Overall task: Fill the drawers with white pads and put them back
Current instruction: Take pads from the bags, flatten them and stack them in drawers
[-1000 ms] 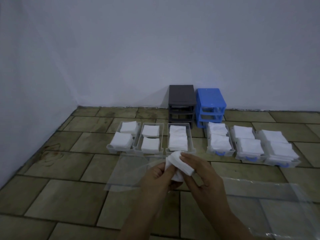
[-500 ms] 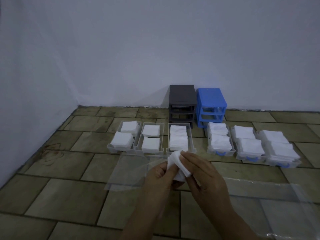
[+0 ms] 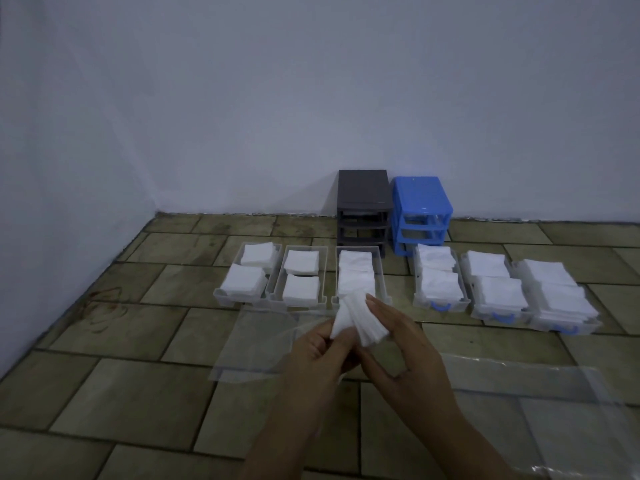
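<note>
Room: plain pale wall met a tiled floor (image 3: 114, 386); dim light.
Cabinets: grey cabinet (image 3: 363, 206) and blue cabinet (image 3: 421, 213) stood against the wall, slots vacant.
Drawers: six clear drawers (image 3: 360, 271) sat in a row before them, all holding pads, likely staged for filling.
Wrap: clear plastic sheet (image 3: 256, 341) lay on the floor.
Hands: left hand (image 3: 315, 358) and right hand (image 3: 405, 348) both pinched a small stack of white pads (image 3: 356, 320), apparently separating them.

six clear drawers (image 3: 360, 299) lie in a row on the floor, each holding white pads (image 3: 300, 291); at 12 o'clock stand grey (image 3: 363, 206) and blue (image 3: 420, 213) cabinets
</note>
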